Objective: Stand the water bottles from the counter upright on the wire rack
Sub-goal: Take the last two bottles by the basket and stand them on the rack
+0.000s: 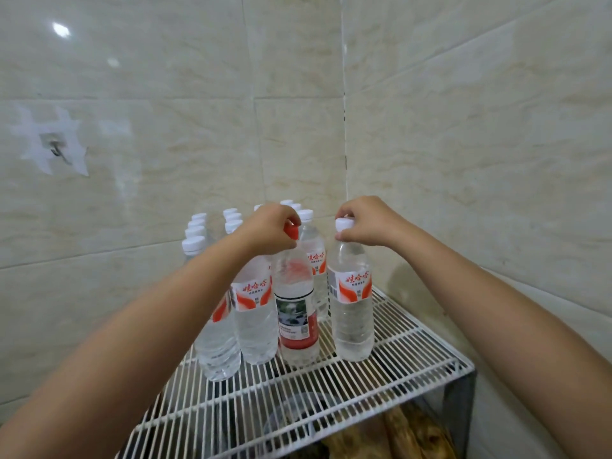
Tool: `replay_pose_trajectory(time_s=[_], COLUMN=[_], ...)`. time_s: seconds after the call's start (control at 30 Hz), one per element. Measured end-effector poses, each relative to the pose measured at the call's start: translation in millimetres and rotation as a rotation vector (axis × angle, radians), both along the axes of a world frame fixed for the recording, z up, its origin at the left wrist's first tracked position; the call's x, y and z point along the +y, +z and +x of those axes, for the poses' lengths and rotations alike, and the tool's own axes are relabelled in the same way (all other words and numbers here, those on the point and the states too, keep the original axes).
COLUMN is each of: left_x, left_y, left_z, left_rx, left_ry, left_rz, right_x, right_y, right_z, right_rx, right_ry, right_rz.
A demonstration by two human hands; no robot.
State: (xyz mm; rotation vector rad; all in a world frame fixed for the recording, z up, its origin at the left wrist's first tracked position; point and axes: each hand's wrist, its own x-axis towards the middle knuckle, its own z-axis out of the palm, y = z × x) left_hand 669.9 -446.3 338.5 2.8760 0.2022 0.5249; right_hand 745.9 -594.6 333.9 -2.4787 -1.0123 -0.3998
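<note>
White wire rack (pixel 390 366): front edge nearest us, bottles standing upright toward its back. Our left hand (pixel 270 231): fingers curled, pinching the red cap (pixel 292 232) of the red-labelled bottle (pixel 296 313), which stands on the rack. Our right hand (pixel 367 223): fingers curled, pinching the white cap (pixel 344 224) of a water bottle (pixel 352 306), upright on the rack, apart from the group. Behind: white-capped bottles (pixel 195 241) in rows against the tiled wall (pixel 198 94).

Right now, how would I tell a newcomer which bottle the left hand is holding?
Find the white wire rack in the tiled corner, then the front row of upright bottles on it. The left hand grips the second bottle from the right, the red-capped bottle. It alone has a red cap and a landscape picture label; its neighbours have white caps.
</note>
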Motion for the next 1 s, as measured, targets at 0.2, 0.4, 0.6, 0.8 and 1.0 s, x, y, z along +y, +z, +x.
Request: replay_pose_trajectory(time_s=[0.2,0.4,0.6,0.8,1.0], left_x=[15,0,0,19,9], left_y=[2,-7,0,12,3], left_z=[6,19,27,14,19], left_rx=[0.117,0.129,0.111,0.257,0.162], left_ry=[-0.044,0.081,0.096,-0.054,0.094], left_rz=[0.159,0.323,0.305,0.352,0.332], right_x=[17,25,25,27,33], right_y=[-7,-13,-14,-11,-13], right_z=[7,19,20,19,20], right_rx=[-0.016,-0.007,-0.041,-0.010,0.032], right_ry=[0.039,0.035,0.020,0.067,0.129], right_rz=[0.059,0.041,0.020,0.009,-0.036])
